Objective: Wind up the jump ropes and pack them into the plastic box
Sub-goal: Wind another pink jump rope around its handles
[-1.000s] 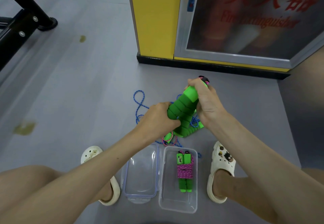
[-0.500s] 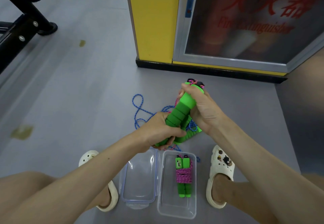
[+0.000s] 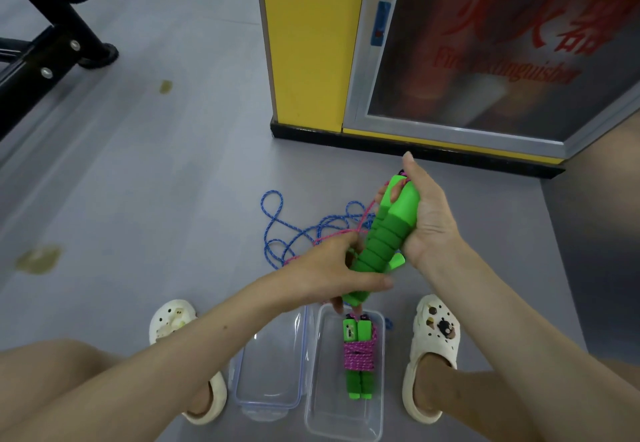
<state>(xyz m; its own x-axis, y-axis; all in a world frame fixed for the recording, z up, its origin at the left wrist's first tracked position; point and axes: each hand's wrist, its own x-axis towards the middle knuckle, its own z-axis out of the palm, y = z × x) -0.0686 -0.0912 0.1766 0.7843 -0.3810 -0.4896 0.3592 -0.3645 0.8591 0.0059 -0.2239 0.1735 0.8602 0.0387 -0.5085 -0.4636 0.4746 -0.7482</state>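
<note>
Gripping the green handles (image 3: 382,239) tilted just above the far end of the box (image 3: 343,414): right hand (image 3: 431,215) curled round the top, left hand (image 3: 330,270) round the bottom, pink rope (image 3: 334,233) strung between. Lying in the box, one wound rope (image 3: 358,355); loose behind on the floor, blue rope (image 3: 277,225).

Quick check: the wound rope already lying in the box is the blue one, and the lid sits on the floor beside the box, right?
Not quite. The head view shows the wound rope in the plastic box is pink, not blue; the blue rope lies loose on the floor. The lid does sit on the floor beside the box.
</note>
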